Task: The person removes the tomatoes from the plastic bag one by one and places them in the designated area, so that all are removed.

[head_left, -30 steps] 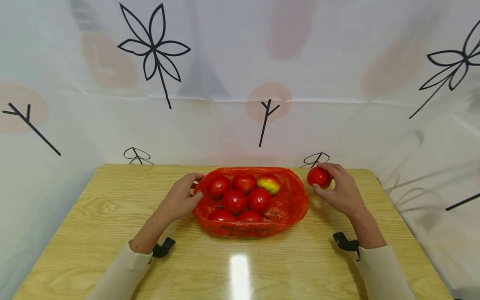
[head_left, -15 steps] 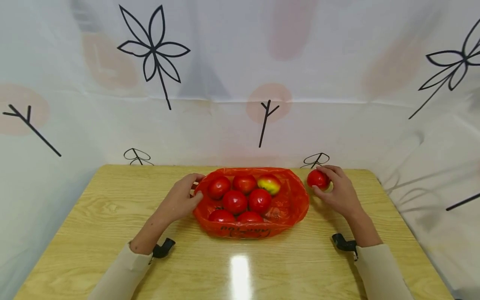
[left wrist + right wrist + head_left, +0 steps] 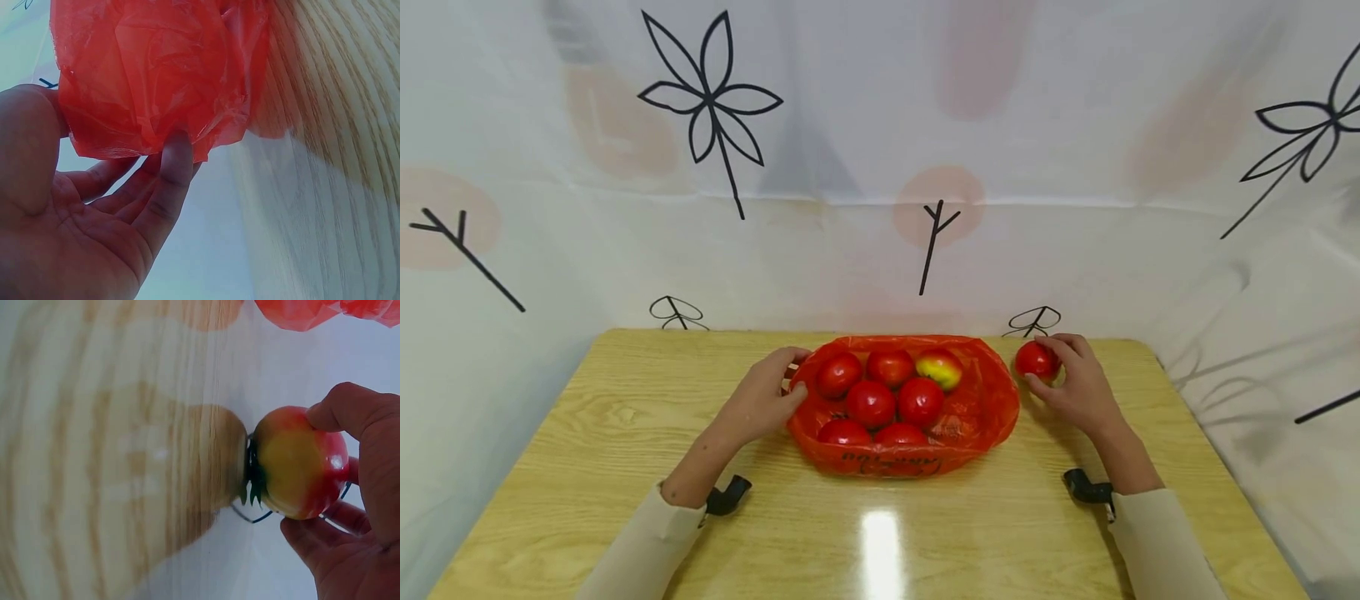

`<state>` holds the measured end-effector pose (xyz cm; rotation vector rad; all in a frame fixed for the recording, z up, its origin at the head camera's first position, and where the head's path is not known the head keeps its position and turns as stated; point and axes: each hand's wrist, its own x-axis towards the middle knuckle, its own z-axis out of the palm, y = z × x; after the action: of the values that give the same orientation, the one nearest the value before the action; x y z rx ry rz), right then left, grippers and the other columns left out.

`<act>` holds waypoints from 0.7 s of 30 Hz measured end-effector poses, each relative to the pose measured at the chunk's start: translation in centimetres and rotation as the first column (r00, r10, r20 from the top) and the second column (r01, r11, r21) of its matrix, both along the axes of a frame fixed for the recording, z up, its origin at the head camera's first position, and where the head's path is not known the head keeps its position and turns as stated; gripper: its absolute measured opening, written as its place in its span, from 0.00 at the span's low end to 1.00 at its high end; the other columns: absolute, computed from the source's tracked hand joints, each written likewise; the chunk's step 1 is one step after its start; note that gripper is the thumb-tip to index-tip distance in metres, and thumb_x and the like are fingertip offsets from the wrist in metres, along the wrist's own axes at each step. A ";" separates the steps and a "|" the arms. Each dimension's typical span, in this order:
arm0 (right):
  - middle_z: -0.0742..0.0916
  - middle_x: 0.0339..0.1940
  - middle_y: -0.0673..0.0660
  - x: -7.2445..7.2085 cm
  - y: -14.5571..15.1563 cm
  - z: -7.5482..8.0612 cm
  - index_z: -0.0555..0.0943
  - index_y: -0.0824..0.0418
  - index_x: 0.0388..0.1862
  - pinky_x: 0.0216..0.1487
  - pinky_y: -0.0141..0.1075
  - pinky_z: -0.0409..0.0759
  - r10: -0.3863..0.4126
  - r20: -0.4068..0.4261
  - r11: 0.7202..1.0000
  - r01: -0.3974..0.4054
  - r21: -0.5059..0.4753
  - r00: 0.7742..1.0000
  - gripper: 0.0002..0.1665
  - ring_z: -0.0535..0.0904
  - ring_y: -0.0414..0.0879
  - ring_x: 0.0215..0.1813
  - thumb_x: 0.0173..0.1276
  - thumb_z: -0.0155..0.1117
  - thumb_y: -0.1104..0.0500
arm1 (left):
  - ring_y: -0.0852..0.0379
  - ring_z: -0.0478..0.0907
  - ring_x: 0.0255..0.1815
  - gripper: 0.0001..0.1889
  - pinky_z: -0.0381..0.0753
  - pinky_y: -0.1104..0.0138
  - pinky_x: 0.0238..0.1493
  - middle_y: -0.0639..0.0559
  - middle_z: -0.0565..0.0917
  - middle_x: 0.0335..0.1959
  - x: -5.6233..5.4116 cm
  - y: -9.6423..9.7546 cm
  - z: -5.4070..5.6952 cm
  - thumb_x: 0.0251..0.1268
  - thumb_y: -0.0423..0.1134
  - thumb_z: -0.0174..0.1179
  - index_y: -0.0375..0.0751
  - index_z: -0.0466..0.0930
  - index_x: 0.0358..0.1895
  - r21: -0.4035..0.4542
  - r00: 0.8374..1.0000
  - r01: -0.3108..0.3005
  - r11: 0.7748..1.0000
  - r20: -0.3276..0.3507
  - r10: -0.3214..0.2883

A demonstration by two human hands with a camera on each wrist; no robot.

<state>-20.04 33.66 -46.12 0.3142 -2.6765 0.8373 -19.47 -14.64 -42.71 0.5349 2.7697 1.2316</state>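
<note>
Slightly lowered since earlier, my right hand (image 3: pixel 1081 390) grips one tomato (image 3: pixel 1035 362) outside the bag (image 3: pixel 996 408), towards two-thirty; my left hand (image 3: pixel 763 400) holds the nine o'clock edge; seven tomatoes (image 3: pixel 870 404) already inside

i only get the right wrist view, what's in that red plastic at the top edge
Observer: It's a red bag; the head view shows seven rounded fruits inside.
Operator: any of them not plain red
Observer: Yes, the rightmost fruit in the far row shows a broad yellow patch.
Operator: ok and where's the other hand
Observer: The left hand is holding the bag's end on the person's left.
</note>
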 end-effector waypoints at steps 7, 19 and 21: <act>0.74 0.65 0.73 0.0 0.3 -0.3 0.76 0.69 0.69 0.56 0.71 0.81 0.000 0.004 1.000 0.000 0.008 1.000 0.36 0.73 0.72 0.62 0.62 0.77 0.66 | 0.44 0.80 0.60 0.23 0.87 0.50 0.57 0.43 0.82 0.63 0.0 0.0 -0.2 0.73 0.31 0.58 0.35 0.74 0.70 0.004 1.000 0.004 1.000 -0.014 -0.004; 0.73 0.68 0.74 0.1 0.4 0.2 0.75 0.69 0.71 0.53 0.71 0.82 0.007 0.048 1.000 -0.007 0.015 0.999 0.37 0.72 0.74 0.64 0.65 0.77 0.61 | 0.45 0.80 0.61 0.24 0.87 0.50 0.58 0.43 0.81 0.64 0.0 0.0 -0.2 0.74 0.32 0.58 0.36 0.73 0.70 0.000 1.000 -0.002 1.000 0.012 0.002; 0.73 0.68 0.74 0.1 0.4 0.3 0.75 0.68 0.71 0.53 0.71 0.82 0.008 0.055 1.000 -0.009 0.018 0.998 0.37 0.72 0.74 0.64 0.65 0.77 0.61 | 0.45 0.80 0.62 0.24 0.87 0.50 0.58 0.43 0.81 0.64 0.0 0.0 -0.2 0.74 0.32 0.58 0.36 0.73 0.70 0.001 1.000 -0.002 1.000 0.013 0.002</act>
<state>-19.93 34.01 -45.85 0.3112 -2.7368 0.8364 -19.49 -14.60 -42.88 0.5227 2.7595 1.2330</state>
